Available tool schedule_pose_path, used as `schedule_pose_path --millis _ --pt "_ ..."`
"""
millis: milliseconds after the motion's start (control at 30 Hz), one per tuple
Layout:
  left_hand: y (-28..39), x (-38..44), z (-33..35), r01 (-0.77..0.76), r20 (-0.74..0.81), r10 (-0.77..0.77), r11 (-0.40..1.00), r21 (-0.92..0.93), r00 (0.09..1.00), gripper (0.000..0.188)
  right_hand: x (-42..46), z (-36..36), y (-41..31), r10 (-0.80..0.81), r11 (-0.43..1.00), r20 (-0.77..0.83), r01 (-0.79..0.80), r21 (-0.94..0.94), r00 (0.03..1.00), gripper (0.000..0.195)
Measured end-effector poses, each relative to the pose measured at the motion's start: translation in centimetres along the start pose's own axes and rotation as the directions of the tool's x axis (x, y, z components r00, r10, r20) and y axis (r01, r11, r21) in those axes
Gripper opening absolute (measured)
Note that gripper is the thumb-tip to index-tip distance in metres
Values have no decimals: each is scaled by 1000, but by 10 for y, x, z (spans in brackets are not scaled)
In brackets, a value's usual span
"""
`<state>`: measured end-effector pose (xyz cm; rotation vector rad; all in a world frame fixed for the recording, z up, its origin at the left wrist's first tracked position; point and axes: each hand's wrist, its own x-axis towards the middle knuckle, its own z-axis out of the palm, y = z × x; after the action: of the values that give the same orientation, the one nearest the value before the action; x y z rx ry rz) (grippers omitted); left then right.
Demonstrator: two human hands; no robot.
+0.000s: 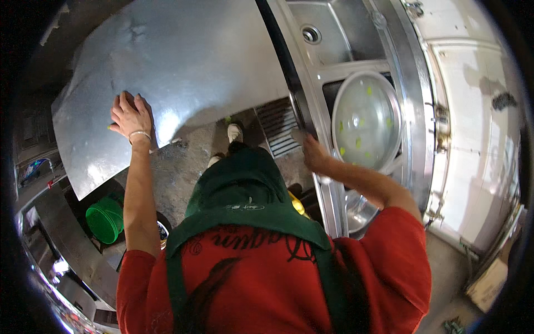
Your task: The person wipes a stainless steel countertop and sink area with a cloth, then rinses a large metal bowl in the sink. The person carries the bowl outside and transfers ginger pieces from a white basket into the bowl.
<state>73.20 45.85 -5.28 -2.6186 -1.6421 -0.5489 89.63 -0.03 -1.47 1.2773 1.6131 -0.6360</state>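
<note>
My left hand (131, 115) rests on a bare stainless steel worktop (200, 54), its fingers spread and nothing held. A bracelet circles the wrist, and a small green bit sticks near the thumb. On the other side, my right hand (313, 153) is at the front edge of a steel sink unit, curled round a small, blurred greyish thing (298, 135) that I cannot identify. Beside that hand, a large round metal basin (367, 121) sits over the sink, with several green pieces scattered in it.
A sink bowl with a drain (311, 34) lies beyond the basin, and a smaller steel bowl (359, 213) is nearer me. A green bucket (104, 221) stands below the worktop at left. A floor grate (277, 125) lies between worktop and sink.
</note>
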Motion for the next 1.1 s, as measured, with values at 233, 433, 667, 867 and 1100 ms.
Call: schedule_pose_path --millis 233,433,667,867,1100 --pt "-15 1 10 -142 -55 140 990 -25 989 44 -104 46 -220 -225 857 533 -94 506 816 22" --pt "-1 -4 15 -391 -136 368 889 -238 920 42 -172 48 -301 -34 386 734 -669 635 678 22" --pt "117 -80 -9 -598 -90 593 778 -192 800 48 -138 -12 -103 851 77 -66 2 997 522 32" --pt "113 -82 -5 -576 -119 565 812 -93 816 46 -31 -92 94 953 303 -301 -186 934 43 39" --pt "120 -83 1 -611 -152 598 790 -49 787 43 83 -67 119 984 22 -77 -316 948 -163 36"
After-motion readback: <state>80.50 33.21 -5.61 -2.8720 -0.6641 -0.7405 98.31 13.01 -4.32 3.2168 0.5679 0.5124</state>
